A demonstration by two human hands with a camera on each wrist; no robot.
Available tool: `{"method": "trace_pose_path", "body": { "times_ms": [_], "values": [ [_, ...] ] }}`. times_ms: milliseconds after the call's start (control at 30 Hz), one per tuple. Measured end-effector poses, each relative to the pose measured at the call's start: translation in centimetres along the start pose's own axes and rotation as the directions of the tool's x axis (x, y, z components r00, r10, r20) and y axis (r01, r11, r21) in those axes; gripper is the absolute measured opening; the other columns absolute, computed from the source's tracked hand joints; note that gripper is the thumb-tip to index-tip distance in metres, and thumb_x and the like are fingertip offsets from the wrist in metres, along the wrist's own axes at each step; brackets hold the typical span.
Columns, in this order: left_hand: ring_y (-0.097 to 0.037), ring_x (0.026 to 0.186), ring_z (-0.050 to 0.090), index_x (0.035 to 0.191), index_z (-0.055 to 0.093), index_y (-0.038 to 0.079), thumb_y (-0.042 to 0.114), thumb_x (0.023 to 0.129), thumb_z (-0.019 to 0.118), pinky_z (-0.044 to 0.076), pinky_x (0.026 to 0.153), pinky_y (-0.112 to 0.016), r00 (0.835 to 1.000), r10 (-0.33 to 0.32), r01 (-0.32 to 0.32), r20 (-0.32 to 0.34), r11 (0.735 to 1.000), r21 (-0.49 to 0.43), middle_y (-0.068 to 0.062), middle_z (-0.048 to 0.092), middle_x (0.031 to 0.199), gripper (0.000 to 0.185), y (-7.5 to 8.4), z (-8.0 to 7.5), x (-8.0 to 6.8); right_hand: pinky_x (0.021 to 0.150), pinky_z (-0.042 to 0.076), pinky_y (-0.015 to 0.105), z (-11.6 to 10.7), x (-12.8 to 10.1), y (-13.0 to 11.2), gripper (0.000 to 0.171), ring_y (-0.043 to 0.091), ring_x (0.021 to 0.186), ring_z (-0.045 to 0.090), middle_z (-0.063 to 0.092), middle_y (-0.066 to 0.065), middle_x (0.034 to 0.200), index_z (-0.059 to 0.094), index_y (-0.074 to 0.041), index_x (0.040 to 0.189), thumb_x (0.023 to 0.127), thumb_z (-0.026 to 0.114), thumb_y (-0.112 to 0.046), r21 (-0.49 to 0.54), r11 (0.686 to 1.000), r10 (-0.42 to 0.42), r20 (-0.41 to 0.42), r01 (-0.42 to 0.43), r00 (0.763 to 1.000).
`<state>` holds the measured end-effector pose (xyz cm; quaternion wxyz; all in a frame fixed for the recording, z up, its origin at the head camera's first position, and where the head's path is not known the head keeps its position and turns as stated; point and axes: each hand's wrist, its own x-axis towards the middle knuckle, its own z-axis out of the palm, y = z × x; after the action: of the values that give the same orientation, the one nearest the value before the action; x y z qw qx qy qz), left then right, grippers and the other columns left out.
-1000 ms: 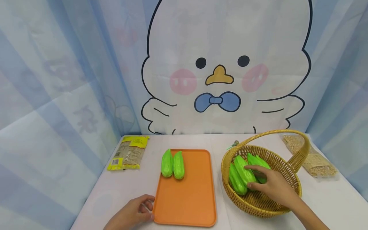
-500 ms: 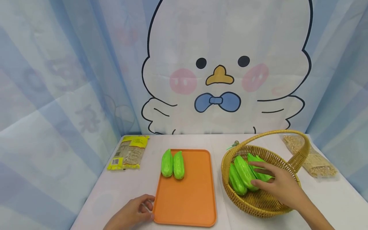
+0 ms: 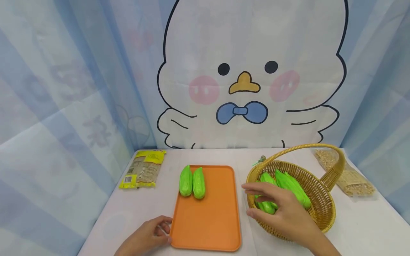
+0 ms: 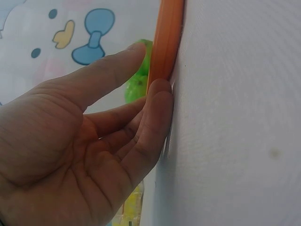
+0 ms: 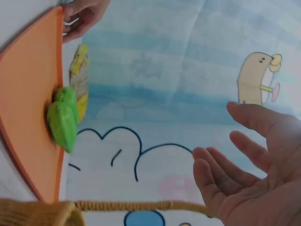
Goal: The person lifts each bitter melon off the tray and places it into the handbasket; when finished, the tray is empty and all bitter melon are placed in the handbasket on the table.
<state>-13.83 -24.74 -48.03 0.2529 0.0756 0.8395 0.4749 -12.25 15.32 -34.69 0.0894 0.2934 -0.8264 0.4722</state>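
An orange tray point(image 3: 213, 220) lies on the table with two glossy green gourds point(image 3: 198, 183) side by side at its far left corner. My left hand point(image 3: 147, 233) touches the tray's left edge with relaxed fingers; in the left wrist view its fingertips point(image 4: 160, 101) rest right at the orange rim, the thumb apart from them. My right hand point(image 3: 283, 211) hangs over the left side of a wicker basket point(image 3: 323, 217), fingers spread and nothing between them, as the right wrist view also shows. Several more green gourds point(image 3: 293, 186) lie in the basket, some partly hidden behind this hand.
The basket's tall arched handle point(image 3: 307, 146) rises above its rim. A yellow-labelled bag point(image 3: 145, 169) lies at the back left of the table, a clear bag of grains point(image 3: 349, 177) behind the basket at right. A printed curtain point(image 3: 243, 131) closes off the back.
My right hand moved from over the gourds in the basket toward its left rim, nearer the tray, with nothing taken. The left hand and the gourds on the tray stayed put.
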Motion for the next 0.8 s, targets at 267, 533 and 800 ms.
{"method": "trace_pose_path", "body": {
  "times_ms": [267, 533, 800],
  "values": [
    [-0.021, 0.084, 0.058, 0.130, 0.056, -0.002, 0.025, 0.085, 0.079, 0.049, 0.074, -0.037, 1.000, -0.009, 0.009, 0.002, 1.000, 0.002, -0.002, 0.060, 0.096, 0.057, -0.3, -0.1, 0.1, 0.091, 0.051, 0.034, 5.8, 3.6, 2.5, 0.048, 0.017, 0.114, 0.060, 0.063, -0.007, 0.126, 0.063, -0.020, 0.130, 0.086, 0.079, -0.030, 0.202, 0.974, 0.083, 0.104, -0.103, 0.991],
    [-0.021, 0.084, 0.057, 0.130, 0.056, -0.003, 0.025, 0.085, 0.079, 0.049, 0.075, -0.039, 1.000, -0.025, 0.025, 0.003, 1.000, -0.008, -0.002, 0.060, 0.096, 0.057, -0.3, 0.1, 0.2, 0.097, 0.047, 0.046, 10.7, 7.5, 6.5, 0.054, 0.029, 0.125, 0.053, 0.055, 0.000, 0.137, 0.061, -0.027, 0.132, 0.083, 0.082, -0.021, 0.223, 0.931, 0.263, 0.136, -0.288, 0.955],
    [-0.021, 0.083, 0.058, 0.129, 0.056, -0.002, 0.024, 0.085, 0.079, 0.049, 0.075, -0.038, 1.000, -0.022, 0.022, -0.004, 1.000, 0.002, -0.002, 0.060, 0.096, 0.056, 0.0, 0.1, 0.1, 0.093, 0.048, 0.051, 13.5, 9.5, 9.9, 0.057, 0.041, 0.125, 0.051, 0.048, 0.007, 0.146, 0.061, -0.020, 0.135, 0.082, 0.083, -0.022, 0.217, 0.912, 0.320, 0.151, -0.347, 0.935]
  ]
}}
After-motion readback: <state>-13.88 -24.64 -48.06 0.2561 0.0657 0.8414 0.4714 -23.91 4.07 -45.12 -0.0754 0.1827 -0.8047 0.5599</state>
